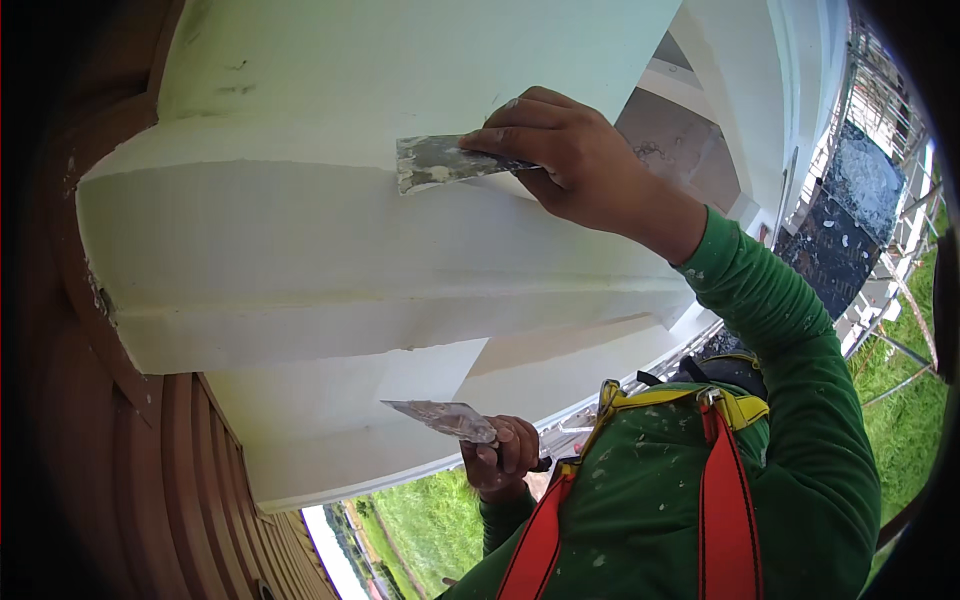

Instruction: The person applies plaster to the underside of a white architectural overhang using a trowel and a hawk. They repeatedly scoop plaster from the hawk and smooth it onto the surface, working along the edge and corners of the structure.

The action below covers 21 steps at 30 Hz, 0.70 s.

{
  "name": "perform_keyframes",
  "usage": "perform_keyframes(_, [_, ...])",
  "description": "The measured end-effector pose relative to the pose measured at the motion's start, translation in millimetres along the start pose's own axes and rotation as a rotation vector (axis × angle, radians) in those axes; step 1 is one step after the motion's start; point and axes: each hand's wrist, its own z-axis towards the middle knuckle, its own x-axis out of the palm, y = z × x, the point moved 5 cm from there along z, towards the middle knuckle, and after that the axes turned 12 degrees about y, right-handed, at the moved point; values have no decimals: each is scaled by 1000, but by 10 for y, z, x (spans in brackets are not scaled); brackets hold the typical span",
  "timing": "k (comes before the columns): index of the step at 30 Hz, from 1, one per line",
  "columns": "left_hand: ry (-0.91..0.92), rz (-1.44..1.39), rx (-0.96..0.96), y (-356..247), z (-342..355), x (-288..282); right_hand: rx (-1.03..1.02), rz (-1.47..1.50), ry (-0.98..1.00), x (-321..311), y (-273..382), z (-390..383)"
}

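Observation:
My right hand (575,150) pinches a flat metal scraper blade (428,165) smeared with pale filler. The blade lies at the white plastered surface (290,215), next to a long raised edge; whether it presses on it I cannot tell. Lower down, my left hand (505,455) is wrapped round the dark handle of a putty knife (440,415). Its wide blade points left and is coated with whitish material, apart from the white moulding (300,335) above it. Both arms wear green sleeves spotted with paint.
Brown ribbed panels (190,470) run along the left, meeting the plaster's rough edge. A splattered dark platform (835,235) and metal scaffold tubes (905,205) stand at right, with grass (905,400) below. Red harness straps (730,500) cross my chest.

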Motion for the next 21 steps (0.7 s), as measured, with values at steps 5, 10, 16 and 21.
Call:
perform_keyframes(5, [-15, 21, 13, 19, -29, -33, -116, -13, -96, -36, 182, 593])
perform_keyframes(10, [-27, 16, 27, -33, -119, 61, -201, -6, -137, -49, 413, 1102])
perform_keyframes(16, [-29, -18, 47, 63, -175, 4, -225, -60, -77, -63, 590, 1532])
perform_keyframes(21, [-93, 18, 34, -85, -292, 236, -186, -16, -61, -97, 749, 1731])
